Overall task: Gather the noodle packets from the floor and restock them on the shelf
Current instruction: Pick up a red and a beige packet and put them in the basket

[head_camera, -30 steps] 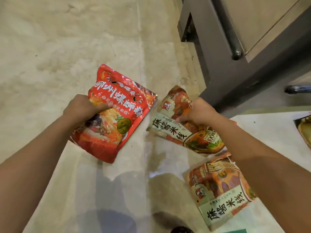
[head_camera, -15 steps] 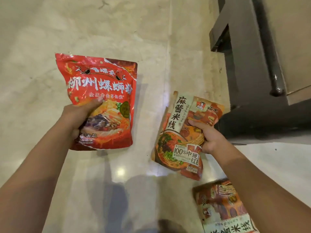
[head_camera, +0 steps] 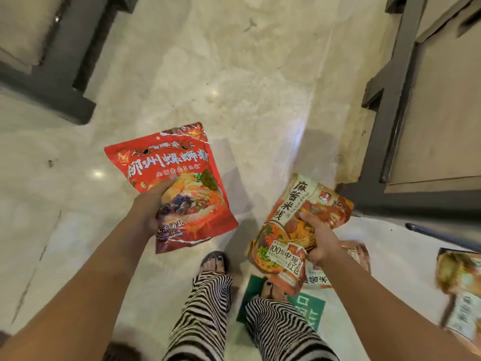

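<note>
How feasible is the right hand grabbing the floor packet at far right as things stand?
Probably not yet: the right hand is full, gripping the orange packet. The floor packet lies to its right with nothing tall between, so the way looks free once the hand is emptied.

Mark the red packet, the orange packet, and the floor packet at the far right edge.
red packet (head_camera: 192,188): head view, printed noodle picture mid-face.
orange packet (head_camera: 283,211): head view, cream title strip.
floor packet (head_camera: 460,293): head view, its blurred middle.
</note>
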The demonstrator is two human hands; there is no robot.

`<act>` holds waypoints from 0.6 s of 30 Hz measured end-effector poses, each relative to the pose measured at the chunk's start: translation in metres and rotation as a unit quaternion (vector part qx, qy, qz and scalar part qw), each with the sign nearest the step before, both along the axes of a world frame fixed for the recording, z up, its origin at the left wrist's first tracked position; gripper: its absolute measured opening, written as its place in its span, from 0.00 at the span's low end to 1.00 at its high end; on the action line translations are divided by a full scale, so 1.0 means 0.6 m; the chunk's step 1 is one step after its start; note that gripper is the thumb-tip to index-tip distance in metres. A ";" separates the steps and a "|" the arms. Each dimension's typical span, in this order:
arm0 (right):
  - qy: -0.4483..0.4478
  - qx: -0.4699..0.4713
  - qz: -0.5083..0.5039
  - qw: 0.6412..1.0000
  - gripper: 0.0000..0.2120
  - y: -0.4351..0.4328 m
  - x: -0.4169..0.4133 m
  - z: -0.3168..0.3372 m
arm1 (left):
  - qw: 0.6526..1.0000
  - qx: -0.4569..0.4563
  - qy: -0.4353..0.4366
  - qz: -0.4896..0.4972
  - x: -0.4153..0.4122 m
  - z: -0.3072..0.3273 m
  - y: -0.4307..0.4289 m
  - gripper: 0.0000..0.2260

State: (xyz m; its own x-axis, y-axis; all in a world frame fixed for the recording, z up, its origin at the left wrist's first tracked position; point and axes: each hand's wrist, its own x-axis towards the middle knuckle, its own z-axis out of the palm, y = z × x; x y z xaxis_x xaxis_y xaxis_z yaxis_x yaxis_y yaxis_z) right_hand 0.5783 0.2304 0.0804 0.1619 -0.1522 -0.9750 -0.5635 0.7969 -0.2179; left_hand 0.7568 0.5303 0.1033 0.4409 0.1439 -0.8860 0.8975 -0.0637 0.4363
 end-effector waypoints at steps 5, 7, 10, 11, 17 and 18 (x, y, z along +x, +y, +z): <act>0.015 0.012 0.067 0.998 0.20 0.084 -0.012 0.177 | 0.999 -0.002 -0.009 0.046 -0.076 0.210 0.055 0.34; 0.027 -0.002 0.094 0.995 0.25 0.106 -0.028 0.234 | 0.997 0.016 -0.002 0.078 -0.124 0.274 0.079 0.36; 0.019 -0.021 0.146 0.989 0.38 0.138 -0.047 0.308 | 0.993 0.018 0.007 0.118 -0.208 0.357 0.120 0.36; 0.019 -0.022 0.164 0.986 0.32 0.149 -0.048 0.339 | 0.992 0.019 0.011 0.128 -0.232 0.369 0.130 0.36; 0.018 -0.050 0.305 0.951 0.18 0.223 -0.065 0.461 | 0.979 -0.007 0.001 0.205 -0.377 0.457 0.189 0.37; 0.015 -0.058 0.322 0.945 0.24 0.235 -0.070 0.465 | 0.975 -0.014 0.001 0.221 -0.401 0.468 0.205 0.38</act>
